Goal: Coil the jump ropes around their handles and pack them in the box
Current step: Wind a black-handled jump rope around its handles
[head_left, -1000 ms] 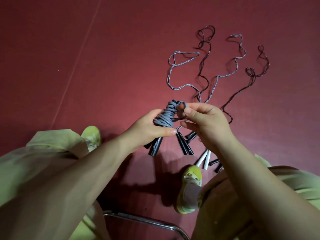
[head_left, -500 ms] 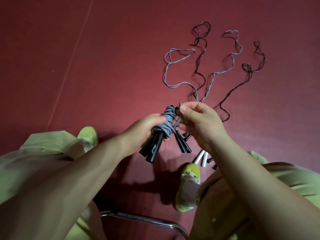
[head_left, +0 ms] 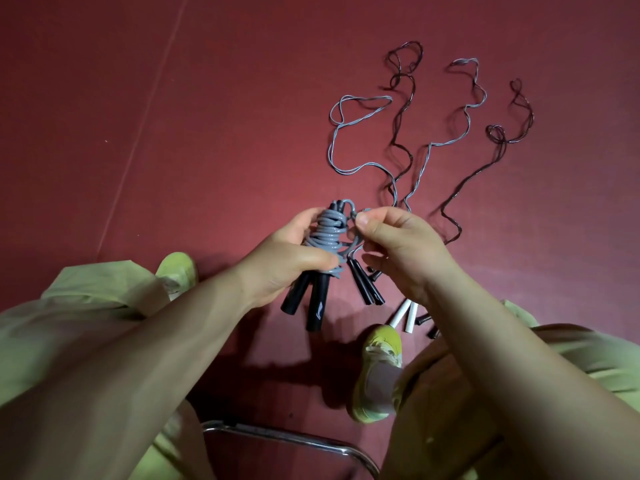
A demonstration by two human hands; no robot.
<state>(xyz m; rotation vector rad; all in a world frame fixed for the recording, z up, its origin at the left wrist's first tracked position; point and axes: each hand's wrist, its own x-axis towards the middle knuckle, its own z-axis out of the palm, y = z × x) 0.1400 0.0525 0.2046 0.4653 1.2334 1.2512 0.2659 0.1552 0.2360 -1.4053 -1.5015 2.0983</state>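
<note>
Since the frame 0.5 s ago, your left hand (head_left: 277, 265) has tipped the bundle a little more upright, so the 2 black handles (head_left: 313, 303) now point down toward you, and your right hand (head_left: 398, 247) has stayed at the top of the coil with the rope end. Your left grip is clenched around the grey rope (head_left: 325, 233), which is wound in many turns around the upper part of the handles; your thumb lies across the lower turns. Your right grip pinches the last free loop of that rope between thumb and fingertips, just beside the top of the coil. The bundle hangs in the air above the red floor (head_left: 207, 133), between your 2 hands. On the floor beyond your hands lie 4 uncoiled ropes: a grey one (head_left: 346, 133), a dark one (head_left: 403, 98), another grey one (head_left: 467, 109) and another dark one (head_left: 498, 147), all stretched away from you in loose waves. Their handles lie near your right wrist: a black pair (head_left: 367, 289), a white pair (head_left: 405, 315), and small black tips partly hidden by your arm. Your 2 yellow-green shoes (head_left: 381, 368) rest on the floor, and a metal chair rail (head_left: 277, 436) shows at the bottom edge. No box shows in this view.
</note>
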